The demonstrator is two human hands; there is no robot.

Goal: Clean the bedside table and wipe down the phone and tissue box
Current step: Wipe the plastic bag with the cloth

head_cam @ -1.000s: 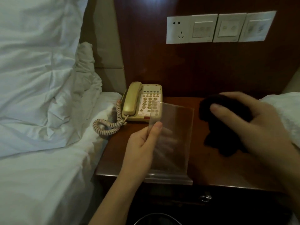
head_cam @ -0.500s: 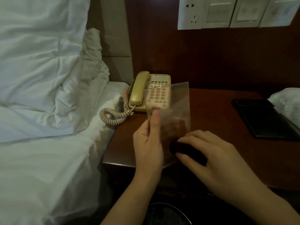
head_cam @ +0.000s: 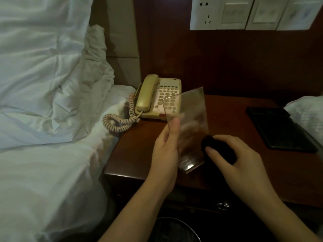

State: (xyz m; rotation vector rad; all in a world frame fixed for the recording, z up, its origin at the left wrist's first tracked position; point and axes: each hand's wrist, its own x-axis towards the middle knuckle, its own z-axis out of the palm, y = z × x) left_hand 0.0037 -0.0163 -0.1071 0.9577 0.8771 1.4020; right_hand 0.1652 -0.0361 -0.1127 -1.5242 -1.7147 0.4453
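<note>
A beige corded phone sits at the back left of the dark wooden bedside table. My left hand holds a clear acrylic sign stand upright above the table's front, thumb on its near face. My right hand grips a black cloth and presses it against the stand's lower right part. No tissue box is in view.
A flat black folder lies at the table's right side. White bedding borders the table on the left, and a white pillow on the right. Wall sockets and switches sit above. A bin's rim shows below the table.
My right hand came from the table's right side to the stand with the cloth. The stand has been tilted slightly. The black folder came into sight as the hand left.
</note>
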